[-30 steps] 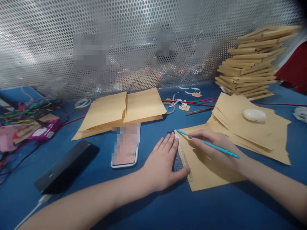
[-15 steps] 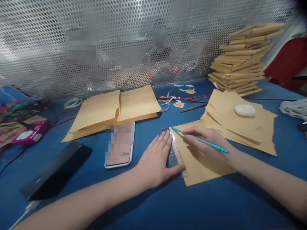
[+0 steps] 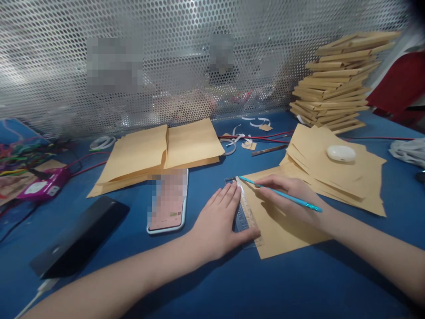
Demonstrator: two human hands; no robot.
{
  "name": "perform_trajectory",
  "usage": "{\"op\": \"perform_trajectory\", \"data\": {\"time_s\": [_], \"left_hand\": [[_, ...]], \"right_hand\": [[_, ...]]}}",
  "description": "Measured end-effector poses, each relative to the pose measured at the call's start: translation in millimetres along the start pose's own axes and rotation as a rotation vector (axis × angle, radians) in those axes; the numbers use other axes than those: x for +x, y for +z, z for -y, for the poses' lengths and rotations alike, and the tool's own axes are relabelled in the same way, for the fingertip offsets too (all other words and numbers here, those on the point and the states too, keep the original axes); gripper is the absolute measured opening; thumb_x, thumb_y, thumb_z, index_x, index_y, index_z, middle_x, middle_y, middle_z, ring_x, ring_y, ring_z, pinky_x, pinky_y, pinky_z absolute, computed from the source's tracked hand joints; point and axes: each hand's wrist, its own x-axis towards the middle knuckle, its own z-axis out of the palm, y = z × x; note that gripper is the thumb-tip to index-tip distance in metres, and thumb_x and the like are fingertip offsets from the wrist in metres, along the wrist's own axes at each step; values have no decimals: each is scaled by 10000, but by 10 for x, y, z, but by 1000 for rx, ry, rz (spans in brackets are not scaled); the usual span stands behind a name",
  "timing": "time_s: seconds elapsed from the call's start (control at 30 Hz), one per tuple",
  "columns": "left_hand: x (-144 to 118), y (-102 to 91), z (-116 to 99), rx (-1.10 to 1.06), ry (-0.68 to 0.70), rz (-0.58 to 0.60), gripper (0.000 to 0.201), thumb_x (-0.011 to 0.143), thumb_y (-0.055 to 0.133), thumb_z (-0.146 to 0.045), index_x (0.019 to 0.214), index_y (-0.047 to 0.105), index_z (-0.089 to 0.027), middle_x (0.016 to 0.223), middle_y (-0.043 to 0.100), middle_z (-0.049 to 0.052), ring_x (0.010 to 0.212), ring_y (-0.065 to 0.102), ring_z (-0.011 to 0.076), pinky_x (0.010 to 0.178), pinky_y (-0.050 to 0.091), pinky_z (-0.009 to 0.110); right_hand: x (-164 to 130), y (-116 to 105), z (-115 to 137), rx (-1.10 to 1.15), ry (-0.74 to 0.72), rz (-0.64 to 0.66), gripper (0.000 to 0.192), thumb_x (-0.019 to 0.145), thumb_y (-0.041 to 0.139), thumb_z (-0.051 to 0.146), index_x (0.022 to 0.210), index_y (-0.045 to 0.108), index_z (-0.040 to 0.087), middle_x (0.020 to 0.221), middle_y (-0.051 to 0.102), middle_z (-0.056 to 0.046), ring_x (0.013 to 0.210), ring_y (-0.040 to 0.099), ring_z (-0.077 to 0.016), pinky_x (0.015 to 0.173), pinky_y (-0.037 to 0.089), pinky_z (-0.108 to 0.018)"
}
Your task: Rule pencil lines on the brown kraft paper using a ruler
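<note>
My left hand (image 3: 219, 221) lies flat with its fingers stretched out, pressing a clear plastic ruler (image 3: 246, 208) along the left edge of a tan paper sheet (image 3: 282, 235). In my right hand (image 3: 288, 190) is a thin light-blue pencil (image 3: 299, 202), held in a writing grip. Its tip meets the upper left part of the sheet, beside the ruler's far end. Whether the tool is a pencil or a pen is hard to make out.
A phone (image 3: 183, 220) and a black power bank (image 3: 79, 235) lie left. Folded tan paper (image 3: 192, 141) sits behind. At right, a white earbud case (image 3: 341, 153) rests on tan sheets (image 3: 318, 177), below a tall envelope stack (image 3: 335, 88). A perforated metal screen (image 3: 172, 57) stands at the back.
The whole view has shifted very slightly. Both hands, the ruler and the pencil keep nearly the same positions on the sheet.
</note>
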Motion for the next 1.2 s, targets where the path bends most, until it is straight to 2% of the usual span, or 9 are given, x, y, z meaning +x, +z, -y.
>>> {"op": "perform_trajectory", "data": {"time_s": [0.1,0.2,0.43,0.57,0.73,0.8,0.97,1.07,1.2], "left_hand": [[0,3,3,-1,13,-7,958,831,392,-741,1484,188,-72,1535,104,146,1418,98,273,1153,148,465],[1,8,8,-8,23,-21,954,832,399,-734,1482,190,-67,1534,113,151,1417,105,277,1150,155,477],[-2,-15,-10,-14,16,-13,946,834,422,-718,1479,199,-62,1537,114,148,1417,108,284,1151,162,472],[-2,-14,-14,-4,6,-11,954,833,407,-727,1478,201,-55,1536,118,147,1418,118,280,1149,166,472],[-11,-3,9,-11,9,-31,996,796,420,-768,1480,211,-74,1539,125,133,1419,132,266,1151,157,455],[-39,-7,7,-26,17,-31,1017,769,446,-779,1480,219,-87,1538,136,133,1416,147,276,1149,160,464],[-170,3,-50,-47,32,-13,995,753,558,-676,1481,223,-85,1539,138,136,1414,149,293,1148,171,466],[-229,35,-94,-74,21,-5,1030,730,563,-716,1484,220,-104,1543,137,131,1410,158,307,1136,212,471],[-254,72,-123,-82,12,1,1054,717,559,-745,1488,211,-116,1546,135,131,1410,157,312,1133,225,471]], "right_hand": [[-15,-49,19,-2,37,36,255,885,536,423,1029,691,280,975,731,-3,866,680,-195,767,520,-309],[-33,-160,31,38,74,140,280,878,538,441,1046,679,267,981,728,-14,849,679,-208,712,527,-310],[-35,-544,95,-55,95,375,225,834,598,431,945,735,292,954,728,-6,892,658,-232,782,503,-332],[-48,-642,109,-11,116,493,186,823,616,401,920,745,307,967,730,2,919,662,-231,791,515,-323],[-18,-563,25,347,183,338,265,849,597,407,1045,703,265,1053,720,-47,1023,648,-253,917,499,-395],[0,-496,4,410,195,266,247,842,608,397,1011,704,244,1037,722,-60,1020,649,-256,937,489,-411],[-4,-347,11,274,146,183,158,769,693,370,830,664,227,888,703,-28,862,656,-202,776,527,-327],[-22,-295,21,242,141,197,141,781,668,348,777,621,215,772,662,-7,718,623,-159,642,507,-280],[-24,-262,40,226,165,223,79,779,633,268,755,592,205,724,632,-2,655,582,-143,568,464,-259]]}}
